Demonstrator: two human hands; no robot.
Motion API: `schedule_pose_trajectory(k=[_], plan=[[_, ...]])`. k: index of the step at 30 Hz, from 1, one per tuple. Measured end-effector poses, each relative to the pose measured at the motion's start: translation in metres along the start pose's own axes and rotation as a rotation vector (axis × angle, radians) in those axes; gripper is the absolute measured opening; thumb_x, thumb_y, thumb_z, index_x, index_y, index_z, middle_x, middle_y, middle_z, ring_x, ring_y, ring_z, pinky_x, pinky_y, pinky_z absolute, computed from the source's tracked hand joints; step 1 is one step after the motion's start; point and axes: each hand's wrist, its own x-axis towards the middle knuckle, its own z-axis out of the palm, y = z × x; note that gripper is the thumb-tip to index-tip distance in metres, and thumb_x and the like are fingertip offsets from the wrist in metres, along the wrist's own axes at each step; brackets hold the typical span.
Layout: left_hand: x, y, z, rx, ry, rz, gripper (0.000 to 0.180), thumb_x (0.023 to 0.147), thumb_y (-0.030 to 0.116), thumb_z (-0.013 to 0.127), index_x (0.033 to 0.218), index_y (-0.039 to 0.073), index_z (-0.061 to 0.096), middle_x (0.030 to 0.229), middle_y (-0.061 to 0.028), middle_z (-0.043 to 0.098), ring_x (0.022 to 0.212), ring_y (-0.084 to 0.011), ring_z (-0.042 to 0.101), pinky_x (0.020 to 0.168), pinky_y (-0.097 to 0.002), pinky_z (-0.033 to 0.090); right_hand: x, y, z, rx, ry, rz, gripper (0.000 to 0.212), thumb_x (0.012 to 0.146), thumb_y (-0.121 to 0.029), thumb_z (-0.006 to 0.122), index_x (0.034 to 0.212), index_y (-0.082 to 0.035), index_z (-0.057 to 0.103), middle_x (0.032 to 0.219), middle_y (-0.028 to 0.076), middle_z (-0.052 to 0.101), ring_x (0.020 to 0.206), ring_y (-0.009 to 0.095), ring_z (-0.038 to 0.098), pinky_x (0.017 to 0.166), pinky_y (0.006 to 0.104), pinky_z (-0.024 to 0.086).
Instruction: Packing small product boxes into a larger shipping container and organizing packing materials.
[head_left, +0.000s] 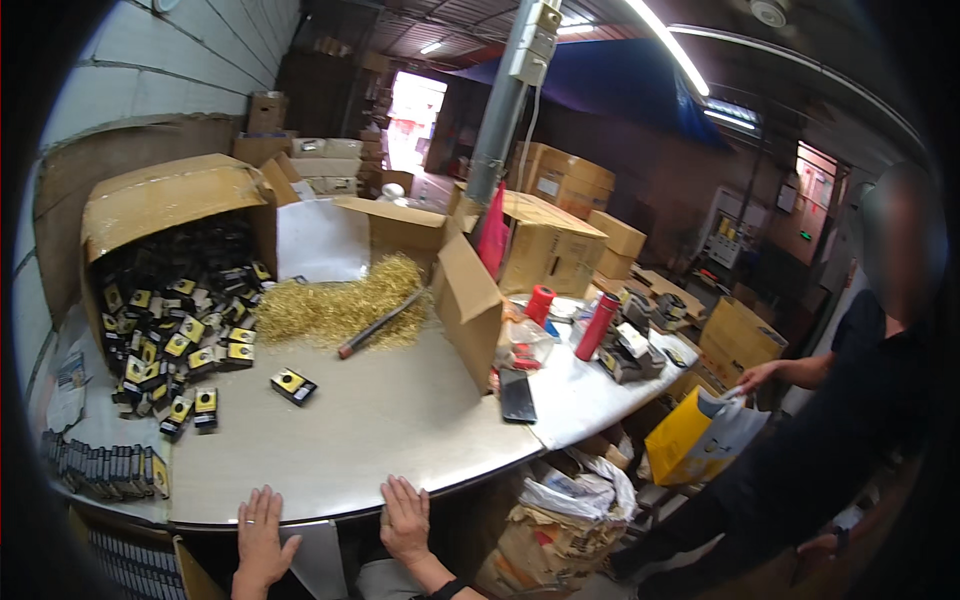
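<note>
My left hand (262,535) lies flat at the near edge of the table (400,420), fingers stretched out, thumb apart, holding nothing. To its right, my right hand (405,518) rests on the same edge with its fingers extended and nothing in it. Beyond them a single small black-and-yellow box (293,386) lies on the tabletop. A large heap of such boxes (180,330) spills out of a tipped carton (170,200) at the left. Golden, brass-coloured small pieces (340,310) form a pile farther back, with a dark rod (380,324) lying across its front.
Small boxes stand in a row (105,468) at the left corner. Right of the carton flap (468,290) are a phone (517,396) and a red flask (598,326). A stuffed sack (560,530) stands below. A person (820,400) at right holds a yellow-and-white bag (690,440).
</note>
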Motion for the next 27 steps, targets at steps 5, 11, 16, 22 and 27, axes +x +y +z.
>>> schedule_pose_trajectory(k=[5,11,16,22,27], plan=[[-0.002,-0.001,-0.002,0.012,-0.01,0.007,0.081,0.076,0.033,0.07,0.142,0.004,0.033,0.149,-0.0174,0.028,0.141,-0.034,0.021,0.114,-0.0491,0.014,0.002,-0.003,-0.002,0.032,0.028,0.002,0.038,0.084,-0.007,0.054,0.121,-0.006,0.059,0.129,0.011,0.056,0.126,0.026,0.047,0.112,0.0457,0.019],[0.003,0.001,-0.009,-0.007,-0.058,-0.02,0.083,0.077,0.033,0.07,0.144,0.005,0.031,0.152,-0.0161,0.025,0.142,-0.0326,0.018,0.115,-0.0478,0.012,0.008,-0.005,-0.001,0.046,0.01,0.009,0.038,0.084,-0.008,0.054,0.122,-0.005,0.059,0.13,0.011,0.056,0.127,0.026,0.046,0.113,0.0437,0.018],[0.001,0.004,-0.011,0.004,-0.09,-0.026,0.084,0.077,0.033,0.07,0.145,0.005,0.029,0.152,-0.0159,0.023,0.143,-0.0317,0.016,0.115,-0.0474,0.011,0.006,-0.004,-0.003,0.047,0.011,0.004,0.038,0.083,-0.007,0.055,0.121,-0.005,0.06,0.129,0.01,0.057,0.126,0.025,0.047,0.113,0.0435,0.018],[-0.008,0.009,-0.012,0.001,-0.099,-0.014,0.085,0.077,0.033,0.07,0.145,0.005,0.028,0.152,-0.0163,0.023,0.143,-0.0322,0.016,0.116,-0.0471,0.011,0.0,-0.002,-0.015,-0.002,0.018,-0.017,0.038,0.082,-0.008,0.057,0.12,-0.004,0.059,0.129,0.01,0.057,0.125,0.024,0.048,0.112,0.0438,0.021],[-0.002,-0.01,0.003,0.013,-0.087,0.028,0.091,0.07,0.03,0.076,0.144,0.004,0.028,0.151,-0.0182,0.024,0.142,-0.0356,0.017,0.114,-0.0524,0.013,0.022,-0.007,-0.028,0.028,-0.168,-0.025,0.034,0.075,-0.01,0.06,0.109,-0.004,0.062,0.119,0.011,0.061,0.114,0.028,0.054,0.099,0.0447,0.039]])
